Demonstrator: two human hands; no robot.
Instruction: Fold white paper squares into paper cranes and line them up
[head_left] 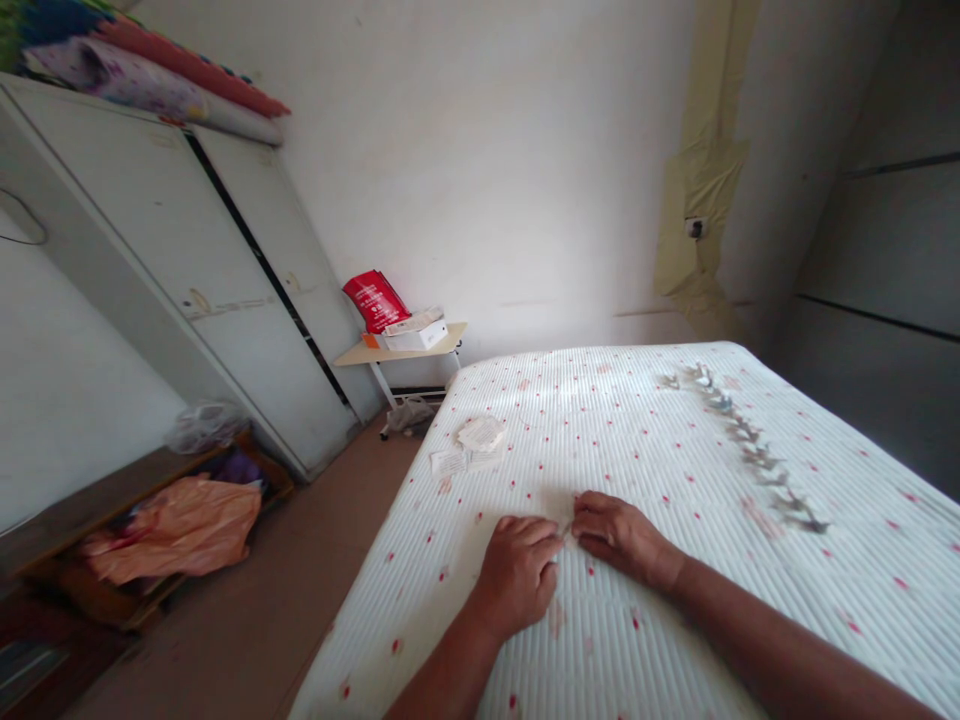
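Both hands meet near the middle of the bed, over the white quilted cover (615, 640). A small pale piece of folded paper (568, 534) shows between the fingertips, mostly hidden by them. My left hand (519, 568) is closed on its left side, thumb and fingers bent together. My right hand (616, 533) pinches it from the right, fingers curled. Ahead and to the left lie several loose printed paper sheets (481, 434). Along the right side of the bed runs a row of several small folded paper figures (757, 458), which look like paper cranes.
Past the bed's far left corner stands a small table (352, 354) with a red bag (376, 300) and a white box (416, 335). A grey cabinet (225, 270) is at left, near a low wooden shelf (97, 500) with an orange plastic bag (180, 530).
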